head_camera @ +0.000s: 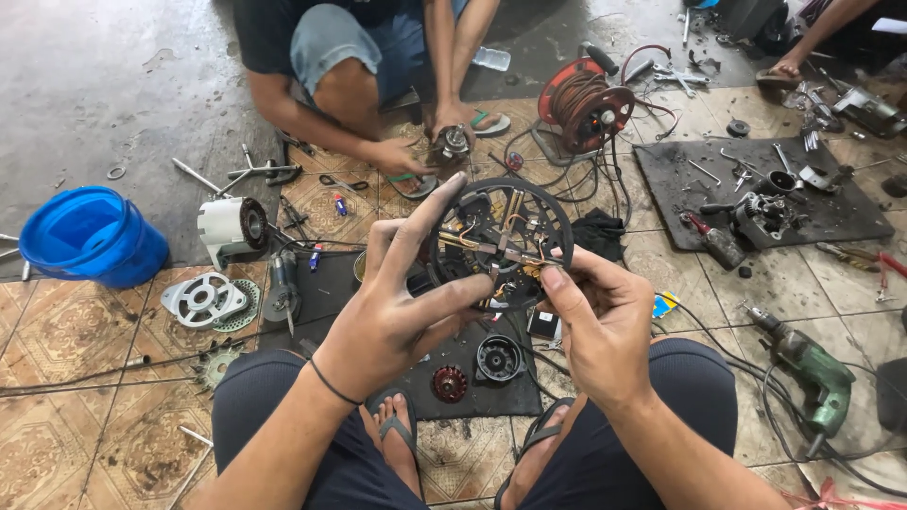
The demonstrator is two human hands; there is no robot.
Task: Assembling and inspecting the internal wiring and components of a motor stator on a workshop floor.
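- Centre frame: left hand [392,321] grips the rim of a round black motor frame [498,244], fingers closed around its left edge.
- Right hand [597,326] pinches the copper wiring at its lower right; steady support there likely guards the thin leads.

"What is the person wearing on the arms?"

"The arms are showing bare, with no sleeves. A thin black band [333,385] is going around the wrist by the left hand [392,316]. The right hand [605,331] is wearing nothing, and dark smudges are showing on its fingers."

"And lower down?"

"Dark blue shorts [652,416] are covering the legs, and dark flip-flops [397,430] are sitting on both feet."
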